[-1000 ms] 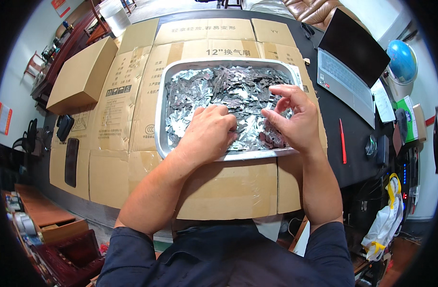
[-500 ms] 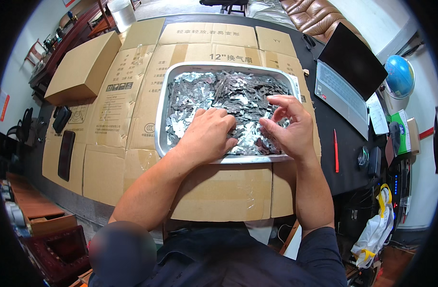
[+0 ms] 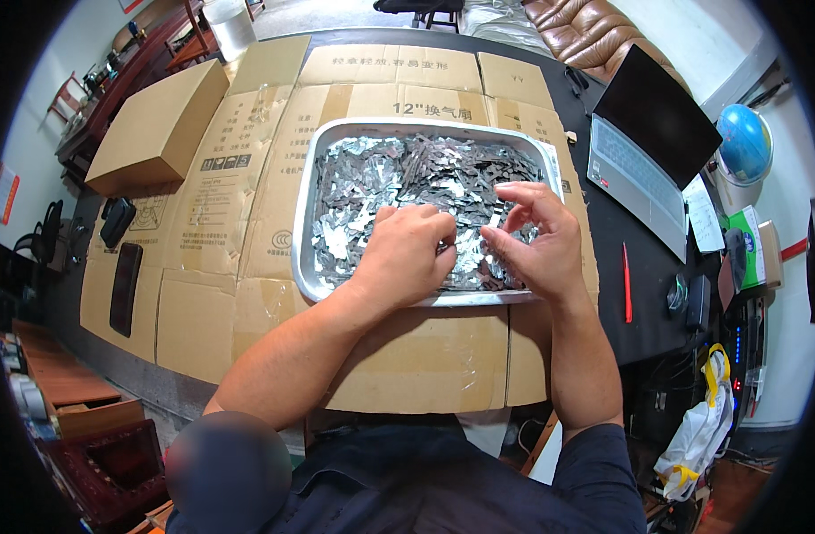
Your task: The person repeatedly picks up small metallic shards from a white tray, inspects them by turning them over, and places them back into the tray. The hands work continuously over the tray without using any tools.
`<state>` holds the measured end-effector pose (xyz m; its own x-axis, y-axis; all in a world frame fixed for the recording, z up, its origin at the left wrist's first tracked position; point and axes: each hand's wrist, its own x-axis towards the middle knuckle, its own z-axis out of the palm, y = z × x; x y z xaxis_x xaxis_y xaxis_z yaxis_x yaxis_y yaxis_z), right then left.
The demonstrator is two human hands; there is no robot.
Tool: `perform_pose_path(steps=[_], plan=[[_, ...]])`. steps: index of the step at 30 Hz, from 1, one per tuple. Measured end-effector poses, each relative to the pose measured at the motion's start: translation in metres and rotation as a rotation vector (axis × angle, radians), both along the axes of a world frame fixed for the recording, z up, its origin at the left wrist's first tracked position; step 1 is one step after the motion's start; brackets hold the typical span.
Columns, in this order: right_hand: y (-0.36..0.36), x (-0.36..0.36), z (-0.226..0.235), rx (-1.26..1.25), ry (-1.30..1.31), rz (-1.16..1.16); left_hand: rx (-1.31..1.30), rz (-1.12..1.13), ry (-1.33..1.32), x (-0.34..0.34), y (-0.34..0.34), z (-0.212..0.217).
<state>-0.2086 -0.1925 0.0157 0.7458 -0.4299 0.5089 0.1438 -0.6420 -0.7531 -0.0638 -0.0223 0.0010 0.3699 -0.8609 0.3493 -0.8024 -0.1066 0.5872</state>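
Note:
A silver metal tray [image 3: 302, 240] holds a heap of small flat metal pieces [image 3: 354, 169], some shiny and some dark. My left hand [image 3: 406, 252] is over the tray's near middle, its fingers curled toward the thumb; what lies between them is hidden. At the near right corner, my right hand [image 3: 545, 245] hovers above the heap with its index finger raised. A small bright metal strip appears at its thumb tip, seemingly pinched there, with the other fingers bent behind.
Flattened cardboard [image 3: 407, 365] lies under the tray. A cardboard box [image 3: 158, 129] and a phone [image 3: 125, 289] are on the left. To the right are an open laptop [image 3: 643, 142], a red pen [image 3: 626, 280] and a globe [image 3: 743, 144].
My left hand has moved a little right, toward my right hand, and its fingers have curled in more. My right hand stays nearly in place.

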Motion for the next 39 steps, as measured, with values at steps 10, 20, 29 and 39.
perform_pose_path(steps=[10,20,29,39], plan=[[0.01,0.0,0.003,-0.073,-0.037,0.039,-0.242,0.077,0.8,0.014,0.004,0.003],[0.032,0.005,-0.005,-0.199,-0.154,0.088,-0.262,-0.098,1.18,0.004,0.004,0.001],[0.03,0.003,-0.003,-0.175,-0.119,0.132,-0.185,-0.161,1.253,0.004,0.007,0.001],[0.029,0.001,0.003,-0.153,-0.125,0.223,-0.121,-0.231,1.352,0.01,0.009,0.005]])
